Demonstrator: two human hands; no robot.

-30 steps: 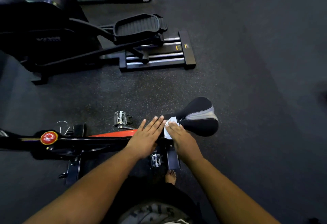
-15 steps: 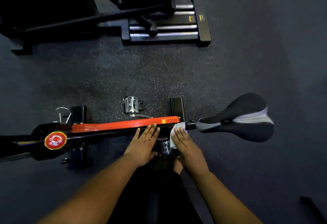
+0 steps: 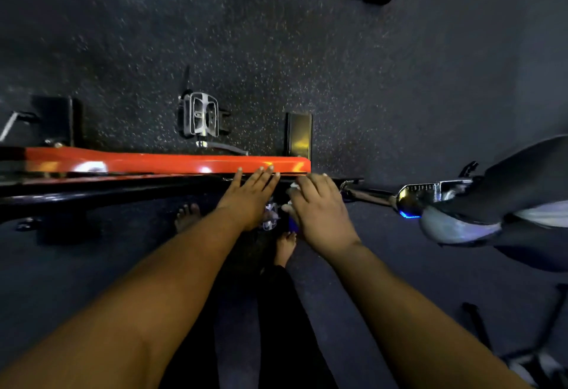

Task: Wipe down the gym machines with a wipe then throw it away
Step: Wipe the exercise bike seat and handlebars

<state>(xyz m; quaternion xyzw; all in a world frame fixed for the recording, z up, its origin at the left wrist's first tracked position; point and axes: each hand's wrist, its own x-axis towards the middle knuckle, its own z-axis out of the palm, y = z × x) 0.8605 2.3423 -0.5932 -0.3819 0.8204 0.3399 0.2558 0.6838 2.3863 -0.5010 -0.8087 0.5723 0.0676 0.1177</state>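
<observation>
Both hands slid left off the saddle (image 3: 516, 191), left hand (image 3: 250, 196) flat with straight fingers on the red bike frame (image 3: 159, 162), right hand (image 3: 319, 210) pressing the mostly hidden white wipe (image 3: 293, 186) beside it.

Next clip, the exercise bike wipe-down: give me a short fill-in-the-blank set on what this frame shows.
1. The left hand lies flat, its fingertips at the edge of the bike's ____-coloured frame panel.
2. The white wipe peeks out from under the ____ hand.
3. The saddle lies toward the ____ edge of the view.
4. The person's feet are ____.

Missing words: orange; right; right; bare
</observation>
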